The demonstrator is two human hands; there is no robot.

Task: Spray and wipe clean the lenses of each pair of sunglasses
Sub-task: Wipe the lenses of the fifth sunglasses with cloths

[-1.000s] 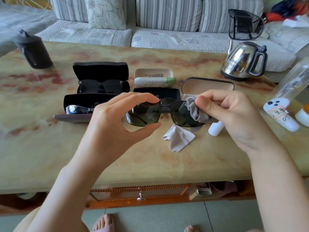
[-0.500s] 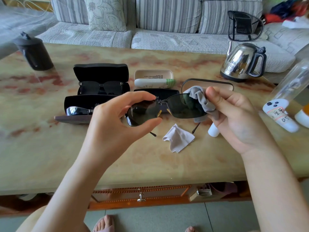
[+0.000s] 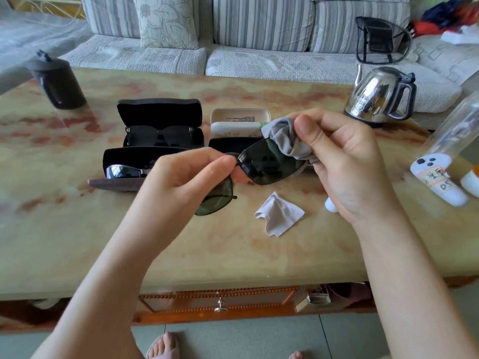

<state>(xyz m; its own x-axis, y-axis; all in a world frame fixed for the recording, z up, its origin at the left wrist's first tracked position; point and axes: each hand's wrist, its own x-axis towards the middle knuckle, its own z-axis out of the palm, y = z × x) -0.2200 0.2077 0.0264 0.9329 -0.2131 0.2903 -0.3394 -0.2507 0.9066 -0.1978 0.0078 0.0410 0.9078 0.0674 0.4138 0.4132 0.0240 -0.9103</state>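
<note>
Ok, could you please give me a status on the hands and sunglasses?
Left hand pinches sunglasses at bridge. Right hand presses grey cloth on lens. White cloth on table, apart.

"D5" is handwritten on the label of the white object (image 3: 429, 164); a metal "D" is set at each corner of the cased black sunglasses (image 3: 160, 135)

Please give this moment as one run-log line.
phase: lens wiping | left hand: pinches thin-framed dark-lens sunglasses near bridge | right hand: presses grey cloth on lens
</note>
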